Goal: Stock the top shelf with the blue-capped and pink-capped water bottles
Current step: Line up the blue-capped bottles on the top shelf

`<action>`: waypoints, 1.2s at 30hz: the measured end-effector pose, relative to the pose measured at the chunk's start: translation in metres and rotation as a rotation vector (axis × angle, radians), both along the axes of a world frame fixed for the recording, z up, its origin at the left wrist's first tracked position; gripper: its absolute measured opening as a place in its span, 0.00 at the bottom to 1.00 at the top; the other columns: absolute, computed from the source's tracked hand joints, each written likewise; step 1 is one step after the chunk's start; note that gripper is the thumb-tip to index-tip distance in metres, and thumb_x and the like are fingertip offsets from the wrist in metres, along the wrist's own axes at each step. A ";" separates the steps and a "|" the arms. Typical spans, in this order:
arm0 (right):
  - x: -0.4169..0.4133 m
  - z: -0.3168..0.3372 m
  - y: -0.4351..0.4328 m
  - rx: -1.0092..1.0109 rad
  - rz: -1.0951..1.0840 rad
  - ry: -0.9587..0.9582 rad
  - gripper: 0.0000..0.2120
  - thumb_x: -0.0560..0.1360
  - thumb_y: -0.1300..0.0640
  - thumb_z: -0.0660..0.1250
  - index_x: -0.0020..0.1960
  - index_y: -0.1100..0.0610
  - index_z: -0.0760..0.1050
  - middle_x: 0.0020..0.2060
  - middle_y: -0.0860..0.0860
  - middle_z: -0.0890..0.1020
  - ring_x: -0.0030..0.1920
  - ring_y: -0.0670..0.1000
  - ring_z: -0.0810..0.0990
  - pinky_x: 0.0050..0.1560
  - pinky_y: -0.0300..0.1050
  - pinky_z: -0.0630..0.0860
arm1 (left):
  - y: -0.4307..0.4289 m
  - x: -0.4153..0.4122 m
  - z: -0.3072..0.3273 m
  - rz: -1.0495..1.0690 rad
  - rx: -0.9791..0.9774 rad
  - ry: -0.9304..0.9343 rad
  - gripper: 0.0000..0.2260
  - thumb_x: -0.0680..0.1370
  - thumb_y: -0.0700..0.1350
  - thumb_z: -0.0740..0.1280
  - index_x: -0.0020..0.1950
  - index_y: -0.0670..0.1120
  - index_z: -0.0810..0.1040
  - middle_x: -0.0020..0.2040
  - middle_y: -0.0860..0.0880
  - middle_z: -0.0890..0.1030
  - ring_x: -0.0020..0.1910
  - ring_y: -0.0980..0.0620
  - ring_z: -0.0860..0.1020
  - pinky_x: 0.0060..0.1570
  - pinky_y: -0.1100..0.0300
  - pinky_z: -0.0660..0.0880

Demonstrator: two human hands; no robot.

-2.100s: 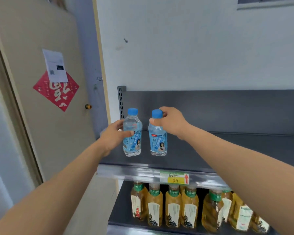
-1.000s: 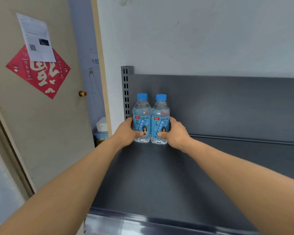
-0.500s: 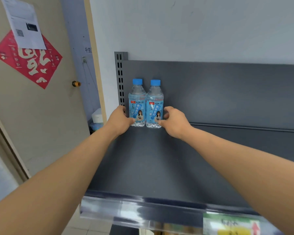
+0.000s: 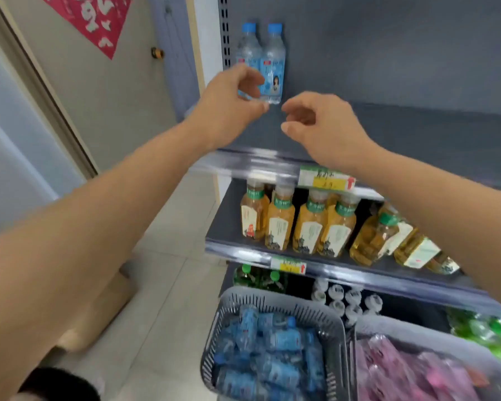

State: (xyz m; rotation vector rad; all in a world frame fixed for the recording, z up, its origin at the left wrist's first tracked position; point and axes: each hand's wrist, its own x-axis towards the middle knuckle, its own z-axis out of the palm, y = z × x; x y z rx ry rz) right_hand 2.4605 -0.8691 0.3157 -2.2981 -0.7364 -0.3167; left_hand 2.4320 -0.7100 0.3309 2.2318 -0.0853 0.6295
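Two blue-capped water bottles stand side by side at the back left corner of the dark grey top shelf. My left hand hovers in front of them, fingers loosely curled, holding nothing; it hides the lower part of the left bottle. My right hand hangs beside it over the shelf's front, fingers loosely curled and empty. Below, a grey basket holds several blue-capped bottles. A second basket to its right holds several pink bottles.
The shelf below carries several yellow tea bottles with green caps. Lower down are white-capped bottles and green bottles. A door with a red paper decoration is at left. A cardboard box lies on the tiled floor.
Both hands have let go of the two bottles and drawn back toward the shelf's front. My view has tilted down, bringing the lower shelves and both baskets into sight.
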 end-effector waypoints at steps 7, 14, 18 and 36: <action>-0.095 -0.110 -0.044 -0.200 0.131 0.194 0.11 0.76 0.60 0.64 0.57 0.60 0.77 0.50 0.56 0.81 0.52 0.55 0.78 0.57 0.51 0.73 | -0.044 -0.090 -0.134 -0.021 -0.062 0.383 0.14 0.74 0.38 0.69 0.59 0.39 0.74 0.48 0.47 0.75 0.47 0.51 0.74 0.40 0.65 0.70; -0.128 -0.247 -0.060 -0.457 0.137 0.561 0.14 0.79 0.59 0.60 0.62 0.62 0.74 0.57 0.58 0.79 0.54 0.58 0.77 0.56 0.49 0.73 | -0.064 -0.133 -0.281 0.018 0.039 0.921 0.16 0.75 0.40 0.68 0.62 0.39 0.74 0.60 0.41 0.78 0.58 0.44 0.76 0.59 0.58 0.70; -0.132 -0.309 -0.070 -0.590 0.166 0.716 0.15 0.80 0.59 0.60 0.62 0.66 0.72 0.61 0.60 0.76 0.59 0.59 0.75 0.61 0.52 0.70 | -0.061 -0.151 -0.346 0.058 -0.065 1.060 0.16 0.74 0.39 0.69 0.60 0.37 0.74 0.59 0.39 0.78 0.57 0.43 0.76 0.59 0.53 0.73; -0.093 -0.474 -0.078 -0.471 -0.162 1.094 0.22 0.78 0.55 0.63 0.69 0.61 0.66 0.66 0.57 0.72 0.63 0.56 0.73 0.56 0.42 0.69 | -0.053 -0.132 -0.503 0.200 -0.044 1.339 0.19 0.78 0.42 0.64 0.65 0.36 0.66 0.45 0.43 0.73 0.40 0.49 0.72 0.33 0.61 0.67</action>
